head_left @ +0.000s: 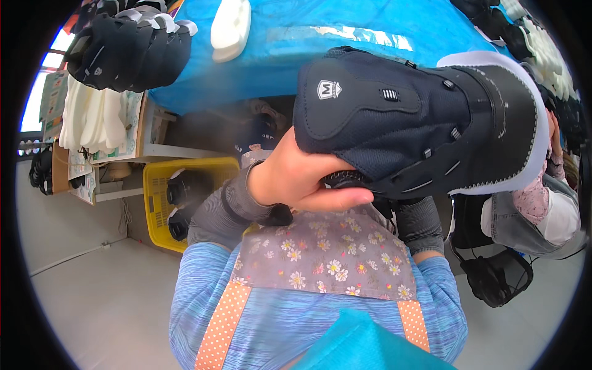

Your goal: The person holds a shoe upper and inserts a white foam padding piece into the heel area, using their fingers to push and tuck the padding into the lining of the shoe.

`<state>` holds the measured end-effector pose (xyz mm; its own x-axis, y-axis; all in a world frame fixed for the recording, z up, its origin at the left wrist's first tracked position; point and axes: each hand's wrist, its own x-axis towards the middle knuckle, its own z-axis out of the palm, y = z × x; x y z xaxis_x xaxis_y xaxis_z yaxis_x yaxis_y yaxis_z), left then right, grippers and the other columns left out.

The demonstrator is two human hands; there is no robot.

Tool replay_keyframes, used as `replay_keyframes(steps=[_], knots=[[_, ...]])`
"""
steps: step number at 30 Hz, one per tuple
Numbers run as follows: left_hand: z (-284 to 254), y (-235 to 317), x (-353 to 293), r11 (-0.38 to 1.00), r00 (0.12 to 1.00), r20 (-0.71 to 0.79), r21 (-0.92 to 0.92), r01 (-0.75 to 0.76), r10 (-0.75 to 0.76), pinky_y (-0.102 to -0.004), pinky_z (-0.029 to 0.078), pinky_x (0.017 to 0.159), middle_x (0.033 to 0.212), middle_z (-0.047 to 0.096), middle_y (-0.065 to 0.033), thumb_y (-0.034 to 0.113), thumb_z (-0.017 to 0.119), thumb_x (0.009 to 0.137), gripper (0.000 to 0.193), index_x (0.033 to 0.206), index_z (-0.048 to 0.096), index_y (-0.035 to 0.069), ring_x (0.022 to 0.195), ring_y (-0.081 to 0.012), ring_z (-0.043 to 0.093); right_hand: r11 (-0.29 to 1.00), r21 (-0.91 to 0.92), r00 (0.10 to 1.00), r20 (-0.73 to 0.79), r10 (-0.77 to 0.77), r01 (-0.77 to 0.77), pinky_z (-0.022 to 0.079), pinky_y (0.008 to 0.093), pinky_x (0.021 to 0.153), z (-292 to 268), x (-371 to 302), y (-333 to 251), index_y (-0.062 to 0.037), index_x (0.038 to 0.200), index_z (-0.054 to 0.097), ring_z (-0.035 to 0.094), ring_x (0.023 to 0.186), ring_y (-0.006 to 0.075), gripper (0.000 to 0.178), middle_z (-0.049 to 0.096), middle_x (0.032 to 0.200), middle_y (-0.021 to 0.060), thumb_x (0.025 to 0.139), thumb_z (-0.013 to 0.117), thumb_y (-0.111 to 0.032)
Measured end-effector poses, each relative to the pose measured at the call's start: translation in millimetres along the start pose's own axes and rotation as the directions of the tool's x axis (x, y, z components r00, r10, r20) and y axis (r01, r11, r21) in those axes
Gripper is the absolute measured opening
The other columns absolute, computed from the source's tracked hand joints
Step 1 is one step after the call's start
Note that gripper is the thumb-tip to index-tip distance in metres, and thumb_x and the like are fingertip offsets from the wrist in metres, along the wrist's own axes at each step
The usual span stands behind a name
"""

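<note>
A dark navy and black shoe upper (394, 123) is held up before me, filling much of the view. Its tongue end points left, and a white lining edge (530, 111) shows round its right end, with stitching along the dark border. My left hand (308, 176) is closed on the upper's lower left part, thumb along the near side, other fingers tucked partly behind it. My right forearm, in a grey sleeve (422, 228), runs up behind the upper. My right hand is hidden there, so its fingers cannot be seen.
Behind is a blue-covered table (283, 74) with a white foam sole (230, 28). At left stand stacked black uppers (129, 52), white soles (92, 120) and a yellow basket (191, 166) holding dark shoe parts. A person (536, 209) sits at right, near a black bag-like item (496, 277).
</note>
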<state>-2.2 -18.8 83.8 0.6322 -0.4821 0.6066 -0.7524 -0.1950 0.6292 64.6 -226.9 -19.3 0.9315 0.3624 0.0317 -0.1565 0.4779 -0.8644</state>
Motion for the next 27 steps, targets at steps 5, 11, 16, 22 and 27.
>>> replay_keyframes(steps=[5,11,16,22,27], knots=[[1.9,1.0,0.3,0.999,0.998,-0.066,0.038,0.024,-0.021,-0.0373,0.051,0.082,0.104,0.068,-0.0157,0.01,0.078,0.073,0.024,0.095,0.072,0.003,0.092,-0.0329,0.065,1.0,0.0,1.0,-0.002,0.02,-0.02,0.051,0.0313,0.089,-0.4,3.2,4.5,-0.0009,0.122,0.056,0.064,0.102,0.0172,0.03,0.065,0.113,0.0078,0.096,0.053,-0.016],[0.5,-2.5,-10.2,0.832,0.773,-0.309,-0.221,0.509,-0.554,-0.0235,0.045,0.056,0.071,0.065,-0.0021,0.006,0.068,0.087,0.009,0.081,0.067,-0.002,0.063,-0.0096,0.06,0.99,0.105,0.995,-0.015,0.102,-0.099,0.051,0.0314,0.09,1.8,15.2,19.8,0.0008,0.121,0.056,0.064,0.102,0.0174,0.03,0.065,0.113,0.0083,0.096,0.052,-0.013],[6.1,-44.8,1.1,0.471,0.537,-0.326,-0.868,0.155,-0.778,-0.026,0.047,0.081,0.104,0.065,-0.0055,0.033,0.05,0.1,0.039,0.116,0.061,-0.001,0.091,-0.0105,0.06,0.988,0.087,0.98,-0.138,0.141,-0.13,0.051,0.0309,0.089,19.1,23.8,16.9,0.0021,0.121,0.055,0.064,0.101,0.0173,0.029,0.065,0.113,0.0088,0.095,0.052,-0.009],[0.2,-80.3,-25.4,0.457,0.221,-0.43,-0.885,0.091,-0.876,-0.0248,0.03,0.057,0.06,0.033,0.0039,0.037,0.047,0.099,0.03,0.08,0.049,0.013,0.055,-0.0093,0.032,0.963,-0.267,0.985,-0.153,-0.082,0.039,0.05,0.0236,0.069,35.4,19.8,32.0,-0.0006,0.127,0.05,0.06,0.079,0.0098,0.034,0.064,0.098,0.0051,0.096,0.054,-0.013],[-33.9,-116.0,-70.3,0.436,0.63,-0.383,-0.897,-0.077,-0.675,-0.0291,0.04,0.057,0.068,0.045,-0.002,0.045,0.041,0.101,0.035,0.099,0.054,0.012,0.056,-0.0142,0.041,0.958,-0.272,0.995,-0.048,0.085,-0.095,0.046,0.0266,0.088,43.5,13.2,-2.3,0.0006,0.126,0.053,0.056,0.103,0.0095,0.032,0.061,0.114,0.0029,0.097,0.058,-0.013]])
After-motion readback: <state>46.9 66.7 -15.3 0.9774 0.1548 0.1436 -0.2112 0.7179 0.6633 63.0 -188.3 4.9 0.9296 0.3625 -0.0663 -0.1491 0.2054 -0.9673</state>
